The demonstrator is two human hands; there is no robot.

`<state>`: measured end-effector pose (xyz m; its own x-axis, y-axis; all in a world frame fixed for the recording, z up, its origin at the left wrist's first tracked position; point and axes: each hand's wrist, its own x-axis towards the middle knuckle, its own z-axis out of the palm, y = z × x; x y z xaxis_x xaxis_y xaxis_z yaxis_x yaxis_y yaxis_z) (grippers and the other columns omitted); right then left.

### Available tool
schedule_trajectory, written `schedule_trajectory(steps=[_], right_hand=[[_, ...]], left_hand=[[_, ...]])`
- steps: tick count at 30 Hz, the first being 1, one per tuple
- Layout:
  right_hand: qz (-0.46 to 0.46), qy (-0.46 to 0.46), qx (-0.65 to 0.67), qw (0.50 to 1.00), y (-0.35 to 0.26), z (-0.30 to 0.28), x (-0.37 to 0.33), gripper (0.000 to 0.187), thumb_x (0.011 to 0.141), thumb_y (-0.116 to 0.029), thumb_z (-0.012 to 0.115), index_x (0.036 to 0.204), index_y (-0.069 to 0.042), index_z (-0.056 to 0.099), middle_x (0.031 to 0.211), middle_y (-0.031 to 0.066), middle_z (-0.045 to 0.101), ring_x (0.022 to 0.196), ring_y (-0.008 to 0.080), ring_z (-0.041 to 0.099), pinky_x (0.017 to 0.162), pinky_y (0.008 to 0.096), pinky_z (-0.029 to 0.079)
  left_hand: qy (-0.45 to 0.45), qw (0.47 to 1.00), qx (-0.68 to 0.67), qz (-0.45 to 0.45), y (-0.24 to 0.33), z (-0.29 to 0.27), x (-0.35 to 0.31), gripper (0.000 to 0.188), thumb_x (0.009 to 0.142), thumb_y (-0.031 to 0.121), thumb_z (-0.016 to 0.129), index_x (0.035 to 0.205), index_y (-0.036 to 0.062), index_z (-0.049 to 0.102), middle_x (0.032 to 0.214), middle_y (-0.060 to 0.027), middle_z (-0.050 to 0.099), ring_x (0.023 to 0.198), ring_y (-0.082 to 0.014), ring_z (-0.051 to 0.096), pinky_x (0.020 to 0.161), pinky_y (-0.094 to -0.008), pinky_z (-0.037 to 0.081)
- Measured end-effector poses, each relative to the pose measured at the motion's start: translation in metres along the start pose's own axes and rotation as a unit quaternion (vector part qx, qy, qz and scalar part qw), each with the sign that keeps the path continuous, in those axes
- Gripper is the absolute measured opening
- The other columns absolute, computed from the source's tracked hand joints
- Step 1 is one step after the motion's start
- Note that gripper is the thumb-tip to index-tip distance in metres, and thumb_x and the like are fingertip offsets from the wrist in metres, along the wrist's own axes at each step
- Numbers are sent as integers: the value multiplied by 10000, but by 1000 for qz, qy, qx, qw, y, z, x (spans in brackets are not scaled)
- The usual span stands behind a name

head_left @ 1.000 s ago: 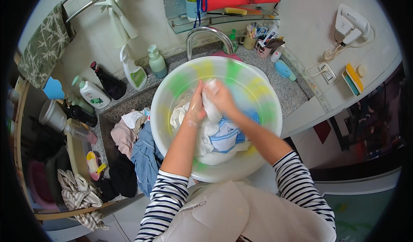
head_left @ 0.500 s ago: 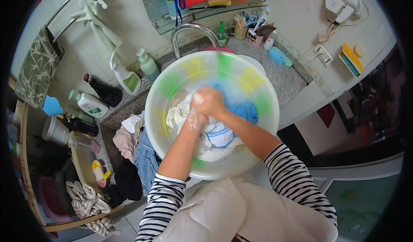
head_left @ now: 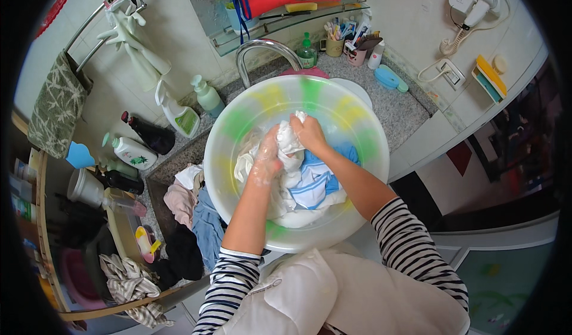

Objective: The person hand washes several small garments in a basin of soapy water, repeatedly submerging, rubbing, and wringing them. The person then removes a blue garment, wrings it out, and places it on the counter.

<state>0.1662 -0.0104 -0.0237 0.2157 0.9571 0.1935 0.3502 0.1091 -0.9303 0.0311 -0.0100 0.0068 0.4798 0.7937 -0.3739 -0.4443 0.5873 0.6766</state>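
A large white basin with green and yellow patches holds soapy water and wet laundry. Over its middle, a bunched white cloth is stretched between my two hands. My left hand, wet with suds, presses round the cloth's left side. My right hand grips its upper right end, with a tuft sticking out above the fingers. Just below lies a white garment with blue stripes. Blue fabric rests at the right under my right wrist. More white cloth lies at the bottom and left of the basin.
A curved chrome faucet rises behind the basin. To the left, pink, blue and black clothes lie heaped by the sink edge. Several bottles line the left counter. A blue brush sits on the right counter.
My hands were clasped together and blurred; now they are apart, with the white cloth showing between them. The right hand has shifted right. The whole view has tilted slightly.
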Motion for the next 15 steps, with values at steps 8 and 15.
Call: schedule_trajectory(steps=[8, 15], right_hand=[[112, -52, 351, 928, -30, -26, 14, 297, 932, -372, 469, 988, -93, 554, 902, 54, 608, 836, 171, 602, 703, 309, 493], [-417, -19, -201, 886, -62, 51, -58, 216, 649, -304, 677, 717, -103, 635, 843, 169, 617, 785, 309, 609, 664, 398, 487]], left_hand=[[64, 988, 46, 131, 19, -27, 3, 290, 871, 263, 590, 1034, 38, 510, 999, -102, 582, 845, -171, 604, 649, -286, 529], [-68, 968, -47, 236, -54, -112, 66, 277, 902, 261, 513, 1093, 61, 534, 993, -51, 598, 867, -139, 591, 659, -286, 511]])
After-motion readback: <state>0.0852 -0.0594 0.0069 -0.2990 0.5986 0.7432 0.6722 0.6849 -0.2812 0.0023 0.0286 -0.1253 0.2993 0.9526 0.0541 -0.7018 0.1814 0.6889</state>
